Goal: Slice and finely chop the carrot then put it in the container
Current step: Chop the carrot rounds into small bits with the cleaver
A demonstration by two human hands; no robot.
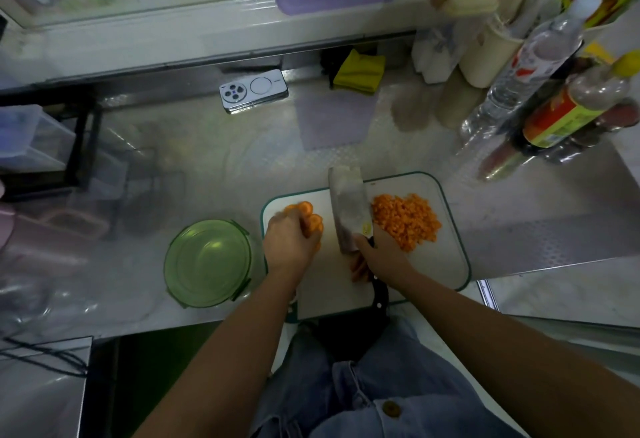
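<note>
On the white cutting board (446, 259) much is covered. The left hand (289, 242) lies curled over a cluster of carrot slices (308, 212), fingers bent down and holding them. Only about four round discs peek out past the knuckles, and the rest cannot be counted. The right hand (381, 254) is wrapped round the dark handle of one cleaver (348, 209). It hides most of the handle, whose end sticks out below the wrist at the board's near edge. The broad blade stands between the slices and a single heap of finely chopped carrot (407, 219) on the board's right half; whether its edge touches the board cannot be told. The dice in that heap are too small and too many to count. Just left of the board sits one round green container (207, 263) with clip tabs at its rim; whether a lid is on it is unclear. Farther back lie one phone (254, 90), face down, and one yellow cloth (360, 70). At the right two blurred bottles can be made out, a clear bottle (530, 67) and a yellow-capped bottle (571, 108).
</note>
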